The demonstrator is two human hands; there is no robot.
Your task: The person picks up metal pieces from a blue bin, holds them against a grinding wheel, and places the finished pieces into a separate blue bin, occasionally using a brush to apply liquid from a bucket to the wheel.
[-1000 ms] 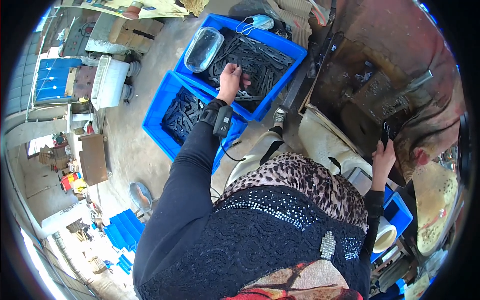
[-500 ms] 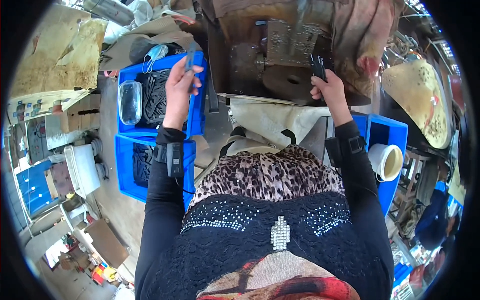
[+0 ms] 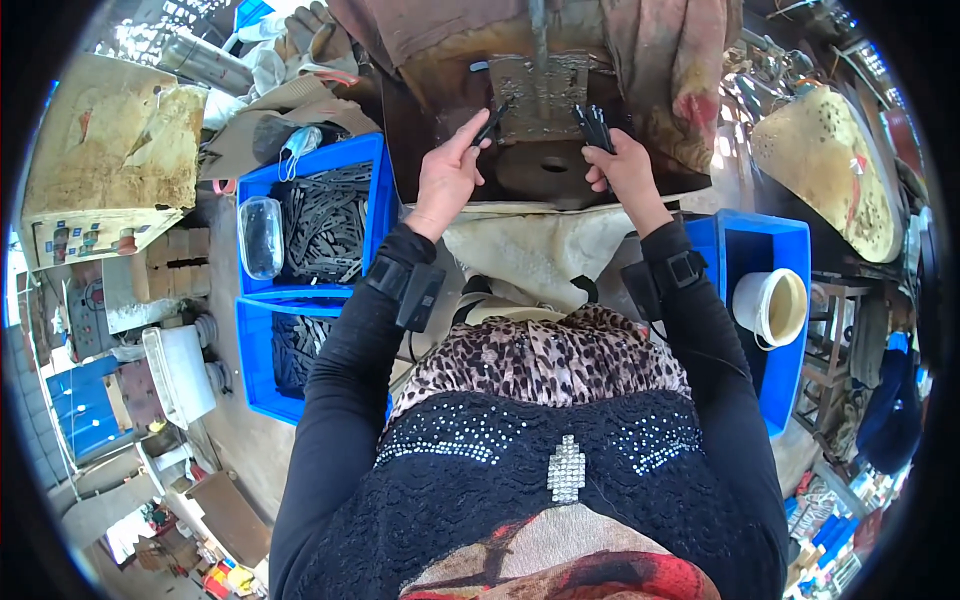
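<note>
My left hand (image 3: 448, 180) is closed on a slim dark metal piece (image 3: 491, 123), thumb and fingers pinching it near the wet metal plate (image 3: 516, 85) of the machine. A small bundle of similar dark strips (image 3: 594, 128), with shiny tips, is gripped in my right hand (image 3: 625, 172). Both hands hover over the machine's brown basin, on either side of a dark round disc (image 3: 553, 172) with a hole in its middle. The exact kind of the pieces cannot be made out.
Left of me, a blue crate (image 3: 376, 190) holds many dark metal strips and a clear plastic tub (image 3: 261, 238); another blue crate (image 3: 262, 385) sits nearer. At right, a white bucket (image 3: 760, 308) lies tilted in a blue bin (image 3: 788, 240). Brown cloth (image 3: 675, 70) drapes the machine.
My left hand has moved right, from above the blue crate to the machine's basin, with the piece in it. My right hand still holds its bundle. The whole view has shifted slightly.
</note>
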